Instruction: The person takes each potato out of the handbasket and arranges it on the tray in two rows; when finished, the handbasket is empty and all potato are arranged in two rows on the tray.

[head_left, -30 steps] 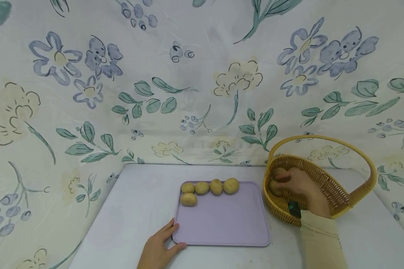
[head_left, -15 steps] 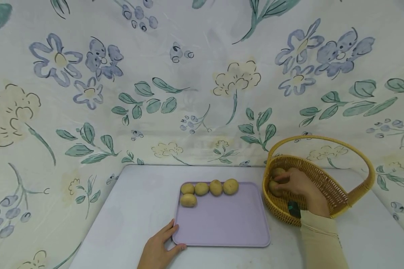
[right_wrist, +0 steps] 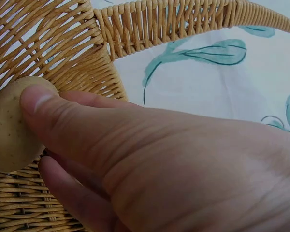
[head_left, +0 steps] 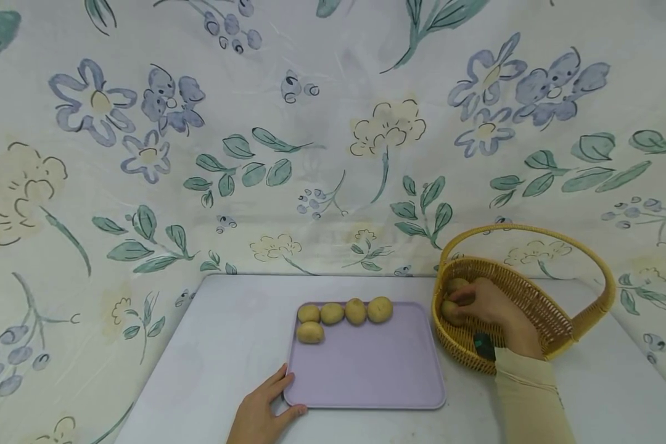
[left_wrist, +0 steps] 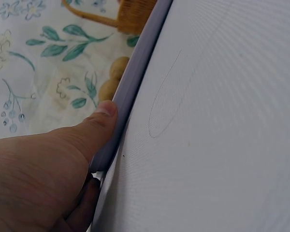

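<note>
Inside the wicker basket (head_left: 533, 308) at the right, my right hand (head_left: 491, 305) pinches a potato (right_wrist: 12, 125) between thumb and fingers. A second potato (head_left: 457, 285) lies just behind it against the basket's left wall. My left hand (head_left: 261, 407) holds the front left corner of the lilac tray (head_left: 372, 370); in the left wrist view the thumb (left_wrist: 106, 108) presses on the tray's edge. Several potatoes (head_left: 355, 312) stand in a row along the tray's back edge. One more potato (head_left: 310, 332) sits in front of the leftmost one.
The basket's tall arched handle (head_left: 524, 228) rises over its opening. White table (head_left: 222, 333) surface surrounds the tray, and a flowered cloth (head_left: 311, 154) hangs behind and at the sides. A small dark device (head_left: 484, 345) is at my right wrist.
</note>
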{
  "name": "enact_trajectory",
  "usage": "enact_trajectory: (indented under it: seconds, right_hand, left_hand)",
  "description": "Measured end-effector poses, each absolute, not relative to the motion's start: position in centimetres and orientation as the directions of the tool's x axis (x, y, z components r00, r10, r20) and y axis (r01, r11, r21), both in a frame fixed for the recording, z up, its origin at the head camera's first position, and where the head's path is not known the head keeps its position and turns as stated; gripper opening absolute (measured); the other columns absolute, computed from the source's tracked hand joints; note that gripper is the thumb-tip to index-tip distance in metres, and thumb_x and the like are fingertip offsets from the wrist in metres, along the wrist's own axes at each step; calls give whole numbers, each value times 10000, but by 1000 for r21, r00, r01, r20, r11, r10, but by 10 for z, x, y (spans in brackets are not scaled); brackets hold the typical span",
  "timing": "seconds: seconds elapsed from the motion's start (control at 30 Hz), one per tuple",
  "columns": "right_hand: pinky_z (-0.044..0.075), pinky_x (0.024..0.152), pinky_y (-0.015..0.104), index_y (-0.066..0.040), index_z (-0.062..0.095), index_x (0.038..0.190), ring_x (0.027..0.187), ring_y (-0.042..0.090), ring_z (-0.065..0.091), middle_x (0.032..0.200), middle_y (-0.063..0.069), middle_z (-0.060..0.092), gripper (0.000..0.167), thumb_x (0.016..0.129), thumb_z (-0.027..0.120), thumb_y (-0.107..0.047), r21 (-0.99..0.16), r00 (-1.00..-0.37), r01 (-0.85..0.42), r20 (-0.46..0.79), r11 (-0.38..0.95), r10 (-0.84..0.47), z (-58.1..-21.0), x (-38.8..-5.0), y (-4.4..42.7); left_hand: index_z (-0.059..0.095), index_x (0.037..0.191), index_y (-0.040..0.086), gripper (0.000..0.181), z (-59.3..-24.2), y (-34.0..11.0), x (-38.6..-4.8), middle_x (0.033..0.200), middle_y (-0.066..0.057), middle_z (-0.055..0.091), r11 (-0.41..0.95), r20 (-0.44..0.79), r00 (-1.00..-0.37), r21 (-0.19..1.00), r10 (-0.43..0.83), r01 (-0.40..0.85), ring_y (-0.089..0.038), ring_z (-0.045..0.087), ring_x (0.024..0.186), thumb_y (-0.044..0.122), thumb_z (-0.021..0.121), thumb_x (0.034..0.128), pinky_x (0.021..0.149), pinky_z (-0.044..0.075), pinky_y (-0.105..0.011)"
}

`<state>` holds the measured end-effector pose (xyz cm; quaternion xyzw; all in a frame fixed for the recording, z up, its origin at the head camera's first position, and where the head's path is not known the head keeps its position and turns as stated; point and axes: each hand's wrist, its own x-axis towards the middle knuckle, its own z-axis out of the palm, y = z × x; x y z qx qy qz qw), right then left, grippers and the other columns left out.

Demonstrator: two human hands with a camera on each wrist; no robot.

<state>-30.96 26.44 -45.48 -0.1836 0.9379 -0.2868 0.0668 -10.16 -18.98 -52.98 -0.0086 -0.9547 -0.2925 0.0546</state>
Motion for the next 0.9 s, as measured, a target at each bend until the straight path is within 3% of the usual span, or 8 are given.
enact_trajectory:
  seconds: [0.4, 0.67, 0.9]
  right_hand:
    - [597, 896, 429, -9, 776, 1063, 1029, 318, 690, 1115, 178, 736, 365, 797, 885, -235, -583, -921, -295, -39, 757, -388, -456, -309, 263]
    - [598, 898, 461, -6, 779, 1067, 1024, 346, 690, 1096, 183, 739, 317, 822, 862, -190, -556, -916, -309, -43, 772, -398, -452, -310, 261]
    - [510, 756, 258, -50, 807, 1066, 836, 168, 563, 962, 118, 711, 292, 827, 858, -210, -525, -897, -388, 26, 757, -441, -449, -312, 263]
  left_hand:
    - [713, 1287, 102, 707, -531, -191, -104, 1428, -50, 643, 830, 122, -992, 555, -21, 51, -301, 637, 1289, 508, 867, 729, 1047, 556, -474]
    - [713, 1286, 96, 734, -530, -189, -104, 1424, -68, 645, 824, 131, -991, 562, -1, 73, -323, 642, 1276, 550, 852, 726, 1038, 557, -485]
    - [717, 1278, 93, 718, -531, -187, -106, 1417, -66, 651, 827, 140, -990, 558, -13, 68, -313, 646, 1273, 537, 855, 730, 1038, 558, -482]
